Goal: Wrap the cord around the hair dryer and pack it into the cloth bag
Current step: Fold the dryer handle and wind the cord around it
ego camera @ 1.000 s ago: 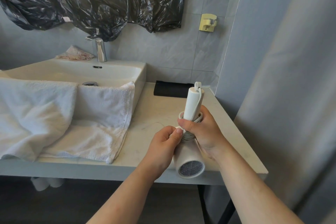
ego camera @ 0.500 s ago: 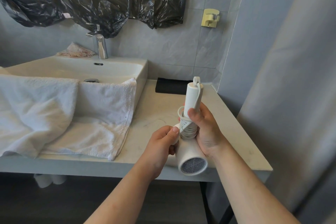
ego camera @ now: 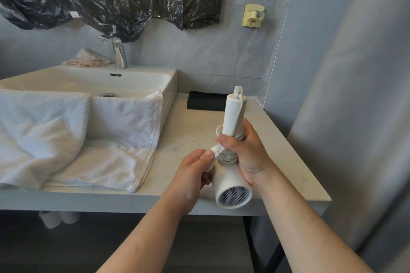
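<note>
A white hair dryer (ego camera: 233, 186) is held above the counter's front edge, handle pointing up and its mesh end toward me. Its white cord (ego camera: 228, 155) is coiled several times around the lower handle. My right hand (ego camera: 250, 155) grips the handle over the coils, thumb pressing the cord. My left hand (ego camera: 193, 173) pinches the white plug end of the cord beside the dryer body. A black folded cloth bag (ego camera: 205, 101) lies flat at the back of the counter, behind the dryer.
White towels (ego camera: 88, 137) drape over the sink (ego camera: 168, 82) and the left of the stone counter (ego camera: 284, 157). A chrome faucet (ego camera: 117, 53) stands behind. Black plastic sheets hang on the wall; a yellow hook (ego camera: 253, 15) is at upper right. A grey wall closes the right side.
The dryer and both hands have shifted slightly; my left hand has pulled the plug end lower against the dryer body while my right thumb settled over the coils.
</note>
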`<act>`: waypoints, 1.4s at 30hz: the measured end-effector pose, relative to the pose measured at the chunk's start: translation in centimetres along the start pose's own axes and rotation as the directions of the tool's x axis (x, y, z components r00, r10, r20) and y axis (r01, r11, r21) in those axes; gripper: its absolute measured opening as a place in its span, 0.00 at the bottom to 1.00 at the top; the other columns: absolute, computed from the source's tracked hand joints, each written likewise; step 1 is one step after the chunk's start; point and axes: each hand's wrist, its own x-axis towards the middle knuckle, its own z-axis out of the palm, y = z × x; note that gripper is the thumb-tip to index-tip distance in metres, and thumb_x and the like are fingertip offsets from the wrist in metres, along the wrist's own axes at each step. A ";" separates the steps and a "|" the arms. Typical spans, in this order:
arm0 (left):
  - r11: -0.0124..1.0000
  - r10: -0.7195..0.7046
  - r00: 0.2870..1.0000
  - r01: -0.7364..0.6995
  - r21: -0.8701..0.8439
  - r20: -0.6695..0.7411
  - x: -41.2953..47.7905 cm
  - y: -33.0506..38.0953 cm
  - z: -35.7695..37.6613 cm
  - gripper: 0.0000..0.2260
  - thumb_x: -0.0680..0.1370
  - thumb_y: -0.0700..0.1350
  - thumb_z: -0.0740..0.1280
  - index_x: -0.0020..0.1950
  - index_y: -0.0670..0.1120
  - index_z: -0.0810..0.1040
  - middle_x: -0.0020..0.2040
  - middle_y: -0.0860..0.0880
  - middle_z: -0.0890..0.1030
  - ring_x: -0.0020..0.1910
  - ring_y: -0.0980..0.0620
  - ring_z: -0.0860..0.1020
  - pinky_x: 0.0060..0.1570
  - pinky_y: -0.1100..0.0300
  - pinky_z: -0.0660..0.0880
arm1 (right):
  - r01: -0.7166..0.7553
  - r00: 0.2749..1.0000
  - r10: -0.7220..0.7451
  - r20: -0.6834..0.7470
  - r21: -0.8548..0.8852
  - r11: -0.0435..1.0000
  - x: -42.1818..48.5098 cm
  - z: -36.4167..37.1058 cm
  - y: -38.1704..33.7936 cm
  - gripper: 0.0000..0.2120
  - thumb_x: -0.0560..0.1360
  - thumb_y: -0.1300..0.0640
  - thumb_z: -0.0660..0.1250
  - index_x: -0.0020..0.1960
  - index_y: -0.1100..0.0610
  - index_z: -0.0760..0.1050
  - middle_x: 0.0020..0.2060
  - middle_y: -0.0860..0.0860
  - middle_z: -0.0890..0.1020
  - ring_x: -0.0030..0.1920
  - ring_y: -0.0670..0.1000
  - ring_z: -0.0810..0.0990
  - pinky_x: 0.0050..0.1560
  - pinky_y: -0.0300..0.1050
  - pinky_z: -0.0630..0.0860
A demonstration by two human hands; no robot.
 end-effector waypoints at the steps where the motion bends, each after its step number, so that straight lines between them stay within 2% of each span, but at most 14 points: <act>1: 1.000 -0.005 1.000 0.005 -0.005 -0.002 0.0 0.0 0.1 0.13 0.75 0.50 0.63 0.35 0.44 0.69 0.30 0.50 0.69 0.29 0.53 0.65 0.33 0.59 0.63 | 0.010 1.000 -0.010 0.014 0.021 1.000 0.0 -0.1 0.0 0.19 0.61 0.55 0.76 0.49 0.54 0.74 0.39 0.53 0.78 0.38 0.52 0.76 0.40 0.50 0.75; 7: 0.994 -0.052 0.999 0.052 -0.097 0.007 -0.2 -0.1 -0.3 0.12 0.76 0.48 0.64 0.34 0.46 0.71 0.31 0.49 0.69 0.30 0.53 0.65 0.35 0.59 0.64 | 0.017 0.999 -0.019 0.038 0.038 0.999 0.0 0.1 -0.1 0.16 0.59 0.55 0.76 0.45 0.49 0.78 0.38 0.50 0.79 0.38 0.49 0.77 0.40 0.46 0.76; 12: 0.981 -0.083 0.997 0.080 -0.175 -0.009 -0.6 -0.2 -0.5 0.14 0.81 0.44 0.62 0.35 0.44 0.71 0.31 0.49 0.70 0.30 0.53 0.66 0.35 0.58 0.64 | 0.017 1.000 -0.016 0.019 -0.043 0.999 0.0 0.4 -0.2 0.12 0.63 0.58 0.75 0.45 0.51 0.78 0.36 0.49 0.79 0.37 0.48 0.77 0.39 0.45 0.75; 16: 0.981 -0.078 0.997 0.076 -0.179 0.000 -0.5 -0.3 -0.2 0.11 0.76 0.47 0.64 0.35 0.44 0.71 0.31 0.49 0.71 0.30 0.54 0.68 0.34 0.60 0.66 | 0.012 0.998 -0.014 -0.057 -0.040 0.999 0.0 0.3 -0.2 0.18 0.60 0.54 0.76 0.46 0.53 0.73 0.36 0.51 0.77 0.38 0.51 0.76 0.41 0.51 0.75; 18: 0.982 -0.080 0.997 0.079 -0.171 -0.001 -0.4 -0.3 -0.1 0.12 0.77 0.47 0.64 0.36 0.44 0.71 0.32 0.49 0.70 0.30 0.54 0.68 0.35 0.60 0.66 | 0.016 0.998 -0.018 -0.067 -0.037 0.999 0.0 0.4 -0.3 0.20 0.58 0.52 0.76 0.46 0.53 0.72 0.37 0.52 0.76 0.38 0.52 0.76 0.41 0.51 0.75; 22: 0.974 -0.114 0.993 0.105 -0.200 -0.035 -0.5 -0.4 -0.2 0.13 0.79 0.45 0.64 0.35 0.44 0.71 0.31 0.48 0.70 0.30 0.53 0.66 0.34 0.58 0.64 | 0.033 0.999 -0.033 0.003 -0.027 0.999 0.1 0.4 -0.3 0.17 0.58 0.52 0.77 0.45 0.50 0.77 0.36 0.49 0.78 0.37 0.48 0.77 0.39 0.44 0.76; 26: 0.972 -0.133 0.990 0.120 -0.202 -0.051 -0.6 -0.3 -0.1 0.14 0.82 0.43 0.61 0.35 0.44 0.71 0.31 0.48 0.70 0.29 0.53 0.66 0.33 0.59 0.65 | 0.018 1.000 -0.017 0.023 -0.003 1.000 0.1 0.1 0.0 0.13 0.59 0.52 0.74 0.44 0.49 0.79 0.38 0.52 0.77 0.40 0.53 0.75 0.42 0.49 0.75; 31: 0.978 -0.143 0.988 0.131 -0.160 -0.061 -0.5 0.0 0.3 0.14 0.82 0.42 0.61 0.36 0.44 0.71 0.31 0.48 0.71 0.30 0.52 0.67 0.34 0.59 0.66 | 0.025 0.999 -0.026 -0.035 -0.025 0.999 0.1 -0.1 0.2 0.18 0.61 0.52 0.73 0.46 0.57 0.72 0.38 0.57 0.74 0.39 0.56 0.73 0.42 0.51 0.73; 35: 0.984 -0.138 0.989 0.130 -0.120 -0.060 -0.2 -0.1 0.6 0.14 0.81 0.45 0.64 0.34 0.46 0.72 0.30 0.50 0.72 0.31 0.52 0.68 0.35 0.59 0.66 | 0.032 0.993 -0.032 -0.112 0.002 0.999 0.0 -0.5 0.3 0.20 0.60 0.51 0.74 0.47 0.58 0.72 0.39 0.59 0.74 0.40 0.57 0.73 0.41 0.52 0.74; 38: 0.984 -0.147 0.988 0.140 -0.109 -0.055 -0.1 -0.1 0.6 0.12 0.75 0.48 0.66 0.34 0.46 0.72 0.30 0.50 0.71 0.30 0.52 0.67 0.34 0.59 0.65 | 0.042 0.994 -0.036 -0.102 0.052 0.998 0.2 -0.9 0.6 0.25 0.58 0.50 0.79 0.48 0.57 0.72 0.40 0.59 0.74 0.41 0.57 0.73 0.43 0.54 0.73; 40: 0.980 -0.166 0.984 0.158 -0.121 -0.057 -0.2 -0.3 0.6 0.13 0.77 0.47 0.66 0.34 0.45 0.71 0.30 0.49 0.71 0.29 0.52 0.66 0.32 0.59 0.64 | 0.046 0.997 -0.041 -0.073 0.074 0.996 0.2 -1.0 0.6 0.29 0.55 0.45 0.82 0.47 0.57 0.73 0.38 0.57 0.74 0.39 0.55 0.73 0.42 0.51 0.73; 42: 0.972 -0.188 0.981 0.179 -0.152 -0.051 -0.4 -0.5 0.6 0.14 0.80 0.45 0.64 0.34 0.45 0.71 0.30 0.49 0.71 0.28 0.53 0.66 0.30 0.60 0.65 | 0.056 0.997 -0.049 -0.068 0.115 0.992 0.2 -1.1 0.7 0.28 0.54 0.43 0.82 0.45 0.55 0.74 0.37 0.54 0.75 0.37 0.53 0.74 0.40 0.48 0.74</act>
